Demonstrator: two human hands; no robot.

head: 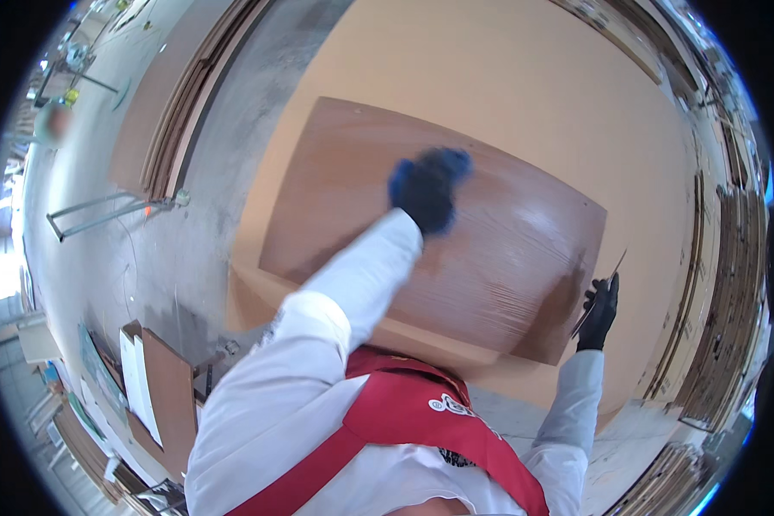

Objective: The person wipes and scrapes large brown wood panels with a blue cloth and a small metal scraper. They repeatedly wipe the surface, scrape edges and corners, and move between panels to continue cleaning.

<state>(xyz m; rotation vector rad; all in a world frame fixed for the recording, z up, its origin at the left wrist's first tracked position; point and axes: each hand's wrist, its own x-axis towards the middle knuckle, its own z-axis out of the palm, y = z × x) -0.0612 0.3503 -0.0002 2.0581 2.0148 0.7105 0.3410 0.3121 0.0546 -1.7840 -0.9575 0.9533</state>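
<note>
A brown rectangular panel [361,155] lies in front of me on a large tan sheet [490,71]. Its surface is glossy, with fine wrinkles or streaks toward the right. My left hand [427,200], in a black glove and blurred, is over the panel's middle and grips a blue cloth [455,162]. Beside the panel's right edge, my right hand [600,316], also gloved in black, holds a thin flat tool [621,261] seen nearly edge-on; its exact kind cannot be told.
Stacked brown boards [187,97] rest on a metal frame [97,216] at the left. More stacked boards [716,309] line the right side. Leaning panels [161,387] stand at lower left on the grey concrete floor [232,109]. A person [53,122] is at far left.
</note>
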